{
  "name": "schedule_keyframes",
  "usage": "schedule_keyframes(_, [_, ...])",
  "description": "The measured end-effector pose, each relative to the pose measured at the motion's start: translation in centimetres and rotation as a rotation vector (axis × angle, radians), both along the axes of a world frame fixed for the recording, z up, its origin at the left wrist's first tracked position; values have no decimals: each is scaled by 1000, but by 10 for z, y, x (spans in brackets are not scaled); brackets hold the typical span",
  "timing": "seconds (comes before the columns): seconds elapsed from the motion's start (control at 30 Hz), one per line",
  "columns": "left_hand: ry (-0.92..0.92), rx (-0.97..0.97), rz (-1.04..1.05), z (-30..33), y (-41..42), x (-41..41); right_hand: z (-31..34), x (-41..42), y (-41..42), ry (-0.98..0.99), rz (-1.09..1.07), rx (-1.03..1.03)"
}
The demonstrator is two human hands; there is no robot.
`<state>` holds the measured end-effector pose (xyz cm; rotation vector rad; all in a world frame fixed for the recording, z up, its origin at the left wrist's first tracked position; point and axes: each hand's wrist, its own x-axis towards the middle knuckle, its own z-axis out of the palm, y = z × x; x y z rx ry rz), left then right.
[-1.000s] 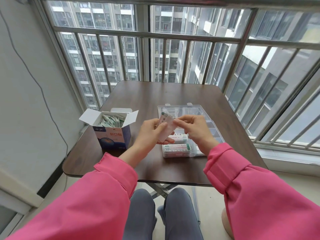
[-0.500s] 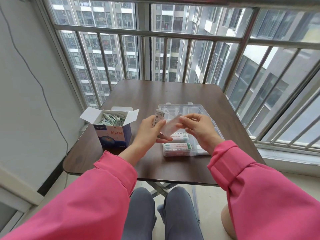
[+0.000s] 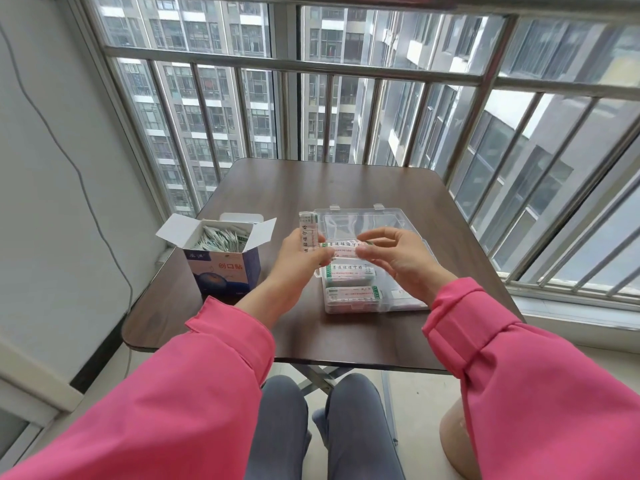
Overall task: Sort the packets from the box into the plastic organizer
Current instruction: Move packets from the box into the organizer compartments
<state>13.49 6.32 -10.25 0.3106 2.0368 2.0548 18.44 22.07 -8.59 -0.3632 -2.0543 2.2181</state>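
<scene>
Above the open plastic organizer (image 3: 401, 216) on the bench (image 3: 346, 181), the left hand (image 3: 301, 254) grips upright packets (image 3: 308, 230) while the right hand (image 3: 398, 258) pinches 1 packet (image 3: 341, 250) crosswise, likely needing lowering into a compartment beside the box (image 3: 221, 258).

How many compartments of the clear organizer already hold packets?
2, both in the near-left column of the plastic organizer: one stack and another stack at the near corner. Hands may hide others.
</scene>
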Motion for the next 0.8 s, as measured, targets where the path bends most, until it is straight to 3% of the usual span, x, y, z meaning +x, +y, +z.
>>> schedule_keyframes(0.3, [197,-310,111,-8,6,-7,-4,-5,6,-28,-25,566])
schedule_keyframes(0.43, [299,-441,173,-10,6,-6,-18,-11,10,-54,-67,730])
schedule_keyframes(0.8, [440,-622,20,-22,8,-9,-21,-16,-1,-121,15,1065])
